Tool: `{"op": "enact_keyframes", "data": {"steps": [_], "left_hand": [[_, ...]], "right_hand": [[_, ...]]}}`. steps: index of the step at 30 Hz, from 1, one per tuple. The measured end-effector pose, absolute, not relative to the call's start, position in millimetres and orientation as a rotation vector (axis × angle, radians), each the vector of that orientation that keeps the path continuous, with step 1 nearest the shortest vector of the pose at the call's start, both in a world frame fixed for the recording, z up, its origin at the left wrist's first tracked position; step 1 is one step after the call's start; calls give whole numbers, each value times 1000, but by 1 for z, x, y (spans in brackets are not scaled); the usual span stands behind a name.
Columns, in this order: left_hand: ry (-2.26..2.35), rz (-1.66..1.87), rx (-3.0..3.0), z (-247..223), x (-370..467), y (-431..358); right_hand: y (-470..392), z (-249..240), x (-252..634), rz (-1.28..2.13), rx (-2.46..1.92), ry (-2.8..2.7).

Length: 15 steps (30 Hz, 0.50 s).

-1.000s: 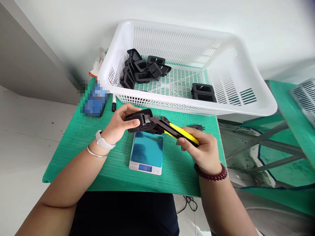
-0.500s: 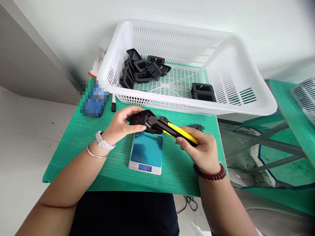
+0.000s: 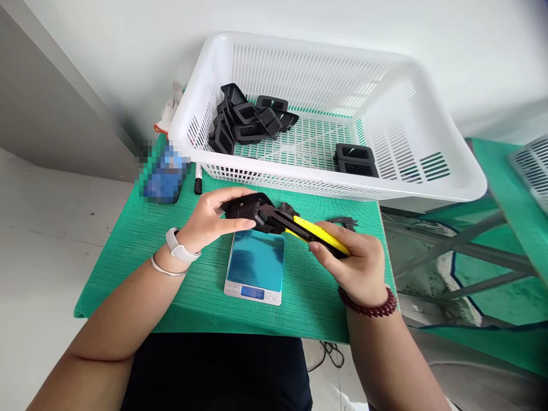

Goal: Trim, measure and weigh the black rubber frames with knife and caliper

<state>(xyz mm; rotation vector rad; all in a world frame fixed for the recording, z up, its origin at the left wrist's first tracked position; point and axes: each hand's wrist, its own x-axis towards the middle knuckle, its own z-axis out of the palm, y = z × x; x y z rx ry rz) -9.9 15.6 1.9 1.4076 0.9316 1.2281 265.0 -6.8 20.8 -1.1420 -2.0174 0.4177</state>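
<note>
My left hand (image 3: 214, 214) grips a black plastic part (image 3: 246, 211) above the back of a small digital scale (image 3: 256, 262). A yellow and black utility knife (image 3: 319, 235) is held in my right hand (image 3: 357, 260), its blade end against the black part. The scale's plate is bare and its display reads about 0.0. Behind my hands, a white basket (image 3: 342, 191) holds several black parts (image 3: 252, 123) piled at its left and two more (image 3: 355, 160) near its front right.
The scale stands on a green mesh-covered table (image 3: 192, 308). A marker (image 3: 198, 180) and a blurred blue item (image 3: 165, 177) lie at the back left. Small black pieces (image 3: 342, 222) lie beyond my right hand. Another white basket (image 3: 533, 171) stands at the far right.
My right hand has shifted slightly right and down with the knife. My left hand and the black part have barely moved.
</note>
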Motion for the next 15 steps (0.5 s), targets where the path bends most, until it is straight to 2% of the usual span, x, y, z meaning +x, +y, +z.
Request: {"op": "enact_keyframes", "data": {"steps": [15], "left_hand": [[971,1215,1433,3,-10,15]], "right_hand": [[-7,18,265,385,-1179,-1987]]}}
